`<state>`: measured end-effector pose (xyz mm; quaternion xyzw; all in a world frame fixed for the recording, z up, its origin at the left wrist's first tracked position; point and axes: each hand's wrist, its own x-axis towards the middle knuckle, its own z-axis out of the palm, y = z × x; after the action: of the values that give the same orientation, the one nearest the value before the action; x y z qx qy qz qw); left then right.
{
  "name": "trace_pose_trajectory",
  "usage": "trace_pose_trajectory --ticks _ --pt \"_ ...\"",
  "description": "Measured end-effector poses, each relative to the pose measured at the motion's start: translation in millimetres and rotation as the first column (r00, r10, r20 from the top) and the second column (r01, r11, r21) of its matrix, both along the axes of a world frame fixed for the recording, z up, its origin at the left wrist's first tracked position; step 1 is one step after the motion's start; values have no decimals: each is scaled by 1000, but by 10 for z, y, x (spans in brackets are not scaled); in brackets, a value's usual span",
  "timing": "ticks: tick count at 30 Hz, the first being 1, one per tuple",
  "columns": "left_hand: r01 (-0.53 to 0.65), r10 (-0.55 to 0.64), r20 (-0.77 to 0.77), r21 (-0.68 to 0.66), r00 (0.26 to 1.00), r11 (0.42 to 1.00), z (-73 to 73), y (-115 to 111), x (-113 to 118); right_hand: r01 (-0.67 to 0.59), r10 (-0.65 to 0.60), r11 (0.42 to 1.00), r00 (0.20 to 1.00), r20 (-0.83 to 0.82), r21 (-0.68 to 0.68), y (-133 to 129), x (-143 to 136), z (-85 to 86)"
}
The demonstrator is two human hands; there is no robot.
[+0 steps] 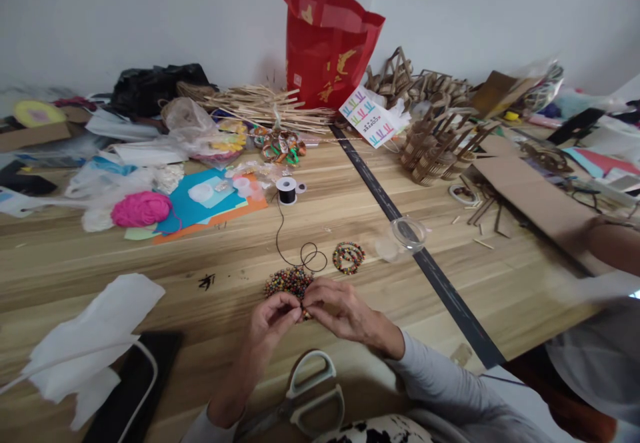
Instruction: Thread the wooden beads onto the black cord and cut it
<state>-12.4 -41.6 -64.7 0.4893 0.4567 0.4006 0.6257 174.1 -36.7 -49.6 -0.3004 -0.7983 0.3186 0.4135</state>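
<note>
Taking the tips of the two hands as the clock's centre, crumpled white paper (100, 336) lies at nine o'clock and a pink yarn ball (141, 210) at ten. The left hand (275, 320) holds its thumb and index finger in a narrow pinch (whatever sits between them is too small to tell). Just past its fingertips, towards eleven, multicoloured beads (289, 283) lie heaped on the wooden table (220, 330). A spool (287, 192) of black cord stands near twelve, its loose cord (278, 236) curling down to the heap. Scissors (316, 393) lie near six. The right hand (345, 310) meets the left, fingertips also drawn narrow; I cannot tell what they grip. Beaded loops (349, 258) lie at two, a clear tape roll (409, 233) farther along, and another person's forearm (614, 246) at three.
</note>
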Motion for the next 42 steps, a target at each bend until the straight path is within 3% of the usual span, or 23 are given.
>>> trace_pose_trajectory --ticks 10,22,29,37,42 --pt "-6 13 -64 115 998 993 101 10 10 -4 0 997 999 -44 -82 0 -14 25" --pt "15 2 -83 197 997 980 66 10 -6 10 -13 993 1000 -24 -121 -13 -10 28" --pt "2 11 -72 177 997 984 75 8 -1 4 -4 991 1000 -2 -137 -6 15 31" --pt "26 -27 -42 -17 999 1000 95 -20 16 -2 5 949 1000 9 -315 -43 31 50" --pt "9 -9 -30 -5 999 1000 131 -31 31 -7 14 948 1000 19 -319 -63 23 36"
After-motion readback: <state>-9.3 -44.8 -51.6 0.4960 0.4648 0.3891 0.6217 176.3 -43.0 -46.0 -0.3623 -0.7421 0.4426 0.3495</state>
